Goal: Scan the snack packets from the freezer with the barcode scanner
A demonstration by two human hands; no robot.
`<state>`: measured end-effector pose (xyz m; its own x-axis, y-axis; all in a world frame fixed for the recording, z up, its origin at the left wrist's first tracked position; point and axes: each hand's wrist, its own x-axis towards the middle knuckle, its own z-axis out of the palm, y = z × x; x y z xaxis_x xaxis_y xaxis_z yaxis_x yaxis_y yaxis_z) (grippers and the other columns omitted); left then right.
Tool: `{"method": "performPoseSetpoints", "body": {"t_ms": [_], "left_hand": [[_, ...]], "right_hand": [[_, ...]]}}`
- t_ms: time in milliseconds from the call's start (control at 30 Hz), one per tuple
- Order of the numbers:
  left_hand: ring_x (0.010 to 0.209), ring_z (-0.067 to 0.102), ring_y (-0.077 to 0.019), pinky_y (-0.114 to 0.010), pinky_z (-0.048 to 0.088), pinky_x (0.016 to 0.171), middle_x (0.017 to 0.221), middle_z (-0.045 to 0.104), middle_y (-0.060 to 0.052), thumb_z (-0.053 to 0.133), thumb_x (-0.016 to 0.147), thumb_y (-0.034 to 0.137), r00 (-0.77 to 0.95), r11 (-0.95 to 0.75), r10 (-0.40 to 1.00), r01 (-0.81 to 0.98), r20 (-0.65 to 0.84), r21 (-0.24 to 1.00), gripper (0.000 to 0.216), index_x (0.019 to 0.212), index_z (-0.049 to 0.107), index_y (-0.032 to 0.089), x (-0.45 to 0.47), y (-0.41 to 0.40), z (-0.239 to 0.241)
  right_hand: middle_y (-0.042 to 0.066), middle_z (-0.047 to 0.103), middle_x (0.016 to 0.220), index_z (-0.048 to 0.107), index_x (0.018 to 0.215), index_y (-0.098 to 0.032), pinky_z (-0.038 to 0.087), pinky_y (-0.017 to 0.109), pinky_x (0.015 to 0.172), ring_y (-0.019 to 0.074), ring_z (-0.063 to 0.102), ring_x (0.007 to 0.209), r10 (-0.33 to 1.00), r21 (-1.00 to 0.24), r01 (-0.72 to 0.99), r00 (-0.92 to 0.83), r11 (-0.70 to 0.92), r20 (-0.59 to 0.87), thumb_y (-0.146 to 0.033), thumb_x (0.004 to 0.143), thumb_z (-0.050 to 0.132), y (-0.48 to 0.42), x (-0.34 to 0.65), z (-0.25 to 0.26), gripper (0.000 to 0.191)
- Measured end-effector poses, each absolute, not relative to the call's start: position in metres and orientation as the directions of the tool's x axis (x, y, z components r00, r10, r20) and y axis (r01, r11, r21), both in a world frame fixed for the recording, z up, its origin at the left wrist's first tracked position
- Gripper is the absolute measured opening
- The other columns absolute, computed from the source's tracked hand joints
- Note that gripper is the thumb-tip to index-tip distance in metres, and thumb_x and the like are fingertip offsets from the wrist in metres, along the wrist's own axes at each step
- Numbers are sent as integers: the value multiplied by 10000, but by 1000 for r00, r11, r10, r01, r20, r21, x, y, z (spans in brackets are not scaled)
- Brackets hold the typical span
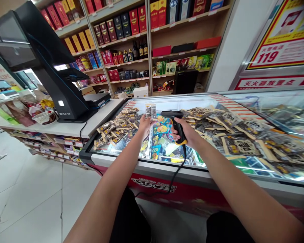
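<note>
Over freezer (152, 167) — right hand (186, 130) round scanner (171, 114), left hand (145, 125) seemingly in pinch on packaging (148, 111).

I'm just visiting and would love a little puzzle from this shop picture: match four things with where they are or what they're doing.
Column one
1. Left hand
2. Right hand
3. Black screen terminal
4. Poster reading 119

Column two
A. Standing on the white counter
B. Wrapped around the handle of a black scanner
C. Up at the right side of the picture
D. Holding small packaging

Right pairs: 1-D, 2-B, 3-A, 4-C
</note>
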<state>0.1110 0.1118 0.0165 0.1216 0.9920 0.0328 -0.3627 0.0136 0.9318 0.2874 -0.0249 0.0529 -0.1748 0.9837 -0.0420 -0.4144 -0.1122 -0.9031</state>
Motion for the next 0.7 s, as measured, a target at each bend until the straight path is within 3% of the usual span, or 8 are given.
{"method": "performPoseSetpoints", "body": {"t_ms": [167,400,533,700], "left_hand": [[962,777,-120,-333,633,1009,1122,727,-38,574,1055,188,124,10,992,-281,26,960,228,1272,534,246,110,113,14],[904,780,-106,-333,642,1006,1112,701,-36,516,1045,123,99,32,995,-335,1,942,336,1358,518,244,112,114,15],[872,778,-115,-358,644,997,1129,716,-52,600,1033,170,90,-4,995,-274,30,962,358,1379,546,245,114,113,15],[829,770,-172,-372,672,888,1082,735,-72,653,988,216,48,-124,991,-50,127,991,386,1374,639,210,127,118,13]], "right_hand": [[-54,485,577,589,942,-229,389,218,394,98,392,415,984,-929,-348,-161,-124,-71,-582,907,781,-23,284,49,403],[-54,492,578,579,938,-231,382,219,391,97,400,405,975,-922,-358,-207,-148,-76,-570,909,795,-23,284,49,402],[-67,475,573,581,935,-233,366,214,390,86,368,399,979,-881,-455,-202,-128,-38,-551,882,801,-26,288,57,390],[-122,386,555,599,1018,-235,298,195,394,49,235,360,976,-731,-682,-150,14,158,-541,873,770,-40,315,80,379]]}}
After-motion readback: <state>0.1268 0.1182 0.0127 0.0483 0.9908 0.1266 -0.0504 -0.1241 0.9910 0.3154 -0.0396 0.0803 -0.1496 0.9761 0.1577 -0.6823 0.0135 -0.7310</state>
